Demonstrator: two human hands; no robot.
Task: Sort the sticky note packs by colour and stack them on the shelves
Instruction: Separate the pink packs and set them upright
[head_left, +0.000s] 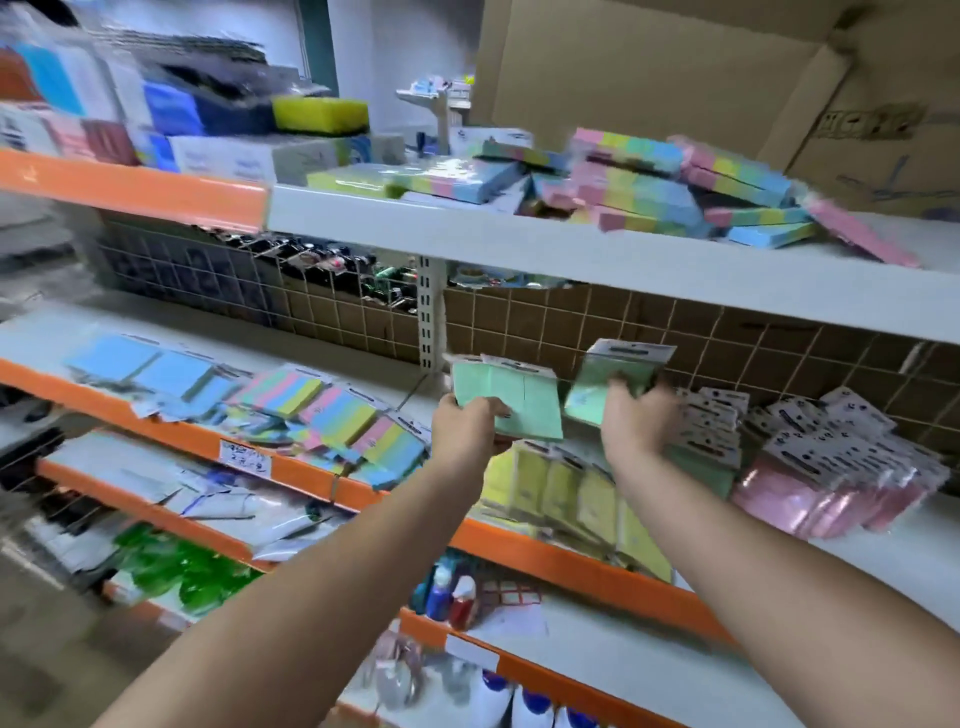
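Both hands are up at the middle shelf (857, 545), the left hand (464, 425) gripping a flat green pack (511, 397) by its lower edge and the right hand (636, 418) curled round a second green pack (605, 382) just above the green stack (698, 465). The packs are thin squares in glossy film with card headers, so I'd judge one could slide from either grip, or nudge the leaning pink packs (831, 493) over.

Glossy plastic wraps the pink packs (810, 506); brown cardboard box (675, 73) looks matt.
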